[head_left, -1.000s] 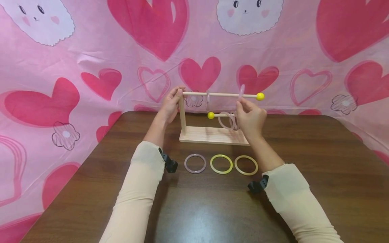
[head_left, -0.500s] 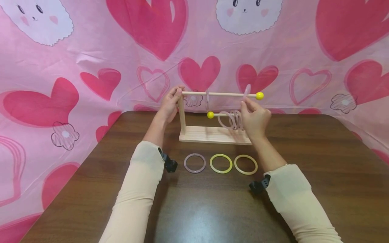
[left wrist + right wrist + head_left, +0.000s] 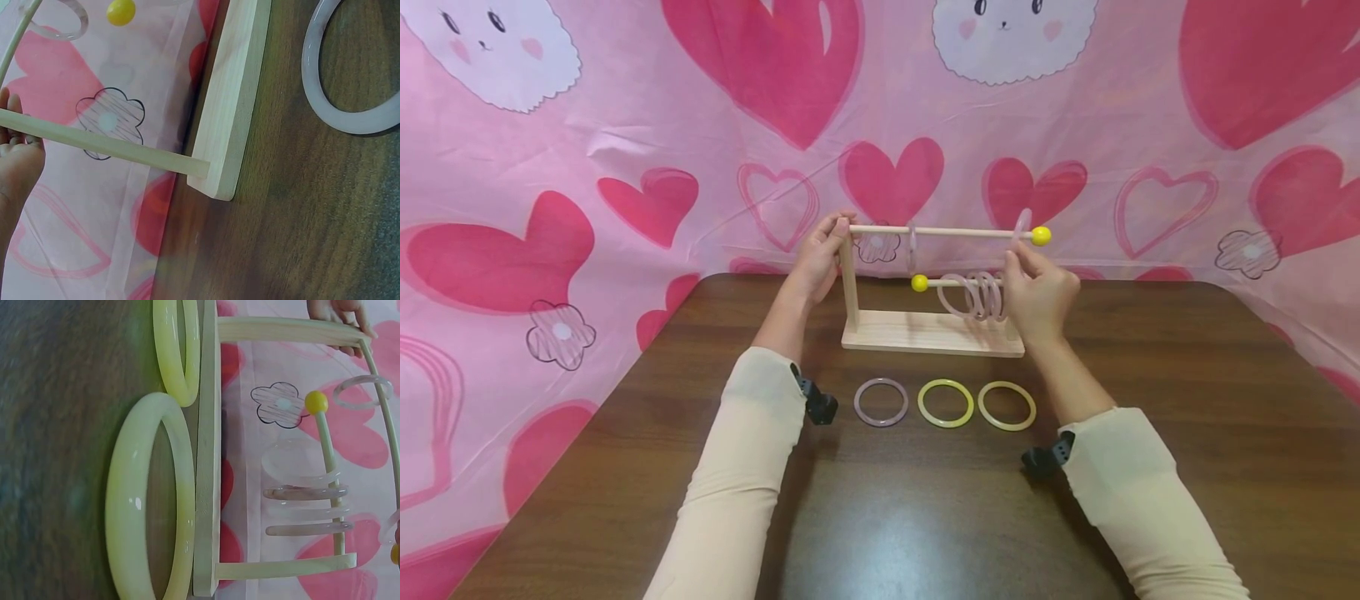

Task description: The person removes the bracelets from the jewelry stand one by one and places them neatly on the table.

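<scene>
My left hand grips the top of the left post of a wooden bangle stand, thumb in front. Thumb and fingers of my right hand pinch a translucent pink bangle at the upper rod, right beside the yellow end ball. Another pale bangle hangs nearer the left post on that rod. The lower rod, tipped with its own yellow ball, carries several pinkish bangles. The right post is partly hidden behind my right hand in the head view.
In front of the stand's base, three bangles lie in a row on the brown table: purple, yellow and pale yellow. Pink heart-patterned cloth hangs behind the table.
My right hand has moved right with the pink bangle along the upper rod, up to the yellow ball. More of the lower bangles now show. The left hand stays put.
</scene>
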`<act>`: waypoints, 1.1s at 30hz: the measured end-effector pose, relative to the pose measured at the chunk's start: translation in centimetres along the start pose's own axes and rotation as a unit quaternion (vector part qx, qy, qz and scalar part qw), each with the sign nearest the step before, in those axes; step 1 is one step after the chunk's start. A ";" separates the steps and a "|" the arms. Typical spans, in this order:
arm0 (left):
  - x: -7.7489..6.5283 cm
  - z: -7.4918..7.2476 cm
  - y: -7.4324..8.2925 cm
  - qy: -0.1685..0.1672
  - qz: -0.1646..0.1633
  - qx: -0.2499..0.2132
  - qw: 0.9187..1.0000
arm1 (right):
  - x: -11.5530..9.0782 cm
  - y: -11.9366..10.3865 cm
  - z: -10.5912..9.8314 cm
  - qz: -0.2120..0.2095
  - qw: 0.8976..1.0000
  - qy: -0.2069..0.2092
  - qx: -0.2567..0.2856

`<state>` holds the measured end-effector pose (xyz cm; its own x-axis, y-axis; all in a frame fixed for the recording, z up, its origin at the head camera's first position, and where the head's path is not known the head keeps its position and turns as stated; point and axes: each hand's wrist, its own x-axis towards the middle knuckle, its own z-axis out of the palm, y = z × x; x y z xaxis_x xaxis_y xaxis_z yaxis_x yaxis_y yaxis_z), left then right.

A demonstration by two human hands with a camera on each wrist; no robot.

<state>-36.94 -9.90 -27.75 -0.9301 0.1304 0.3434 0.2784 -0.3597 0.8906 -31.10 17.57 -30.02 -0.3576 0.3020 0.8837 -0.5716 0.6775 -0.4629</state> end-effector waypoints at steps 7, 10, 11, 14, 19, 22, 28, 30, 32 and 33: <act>-0.1 0.1 0.0 -0.002 0.000 -0.001 1.000 | 0.1 0.3 -0.4 0.004 1.000 -0.003 -0.008; -0.1 0.1 0.1 -0.002 0.000 -0.005 1.000 | 0.2 0.4 -0.6 0.005 1.000 -0.002 -0.014; -0.1 0.1 0.1 -0.002 0.000 -0.005 1.000 | 0.2 0.4 -0.6 0.004 1.000 -0.002 -0.016; -0.1 0.1 0.1 -0.001 0.000 -0.006 1.000 | 0.2 0.4 -0.7 0.003 1.000 -0.002 -0.020; 0.0 0.1 0.0 0.002 -0.002 -0.006 1.000 | 0.2 0.5 -0.9 0.007 1.000 -0.001 -0.016; 0.0 0.1 0.1 0.002 -0.005 -0.006 1.000 | 0.2 0.6 -1.0 0.011 1.000 0.001 -0.016; 0.0 0.1 0.1 0.002 -0.008 -0.003 1.000 | 0.2 0.8 -1.1 0.022 1.000 0.009 -0.007; 0.0 0.1 0.2 0.004 -0.010 -0.003 1.000 | 0.3 0.8 -1.1 0.039 0.999 0.014 0.005; 0.0 0.1 0.2 0.004 -0.011 -0.002 1.000 | 0.4 0.8 -1.2 0.056 0.998 0.017 0.016; 0.0 0.1 0.2 0.003 -0.010 -0.002 1.000 | 0.4 0.8 -1.2 0.065 0.997 0.019 0.022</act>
<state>-36.87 -9.86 -27.54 -0.9368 0.1321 0.3239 0.2587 -0.3616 0.8957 -30.84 19.07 -29.98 -0.4028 0.4118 0.8174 -0.5539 0.6013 -0.5759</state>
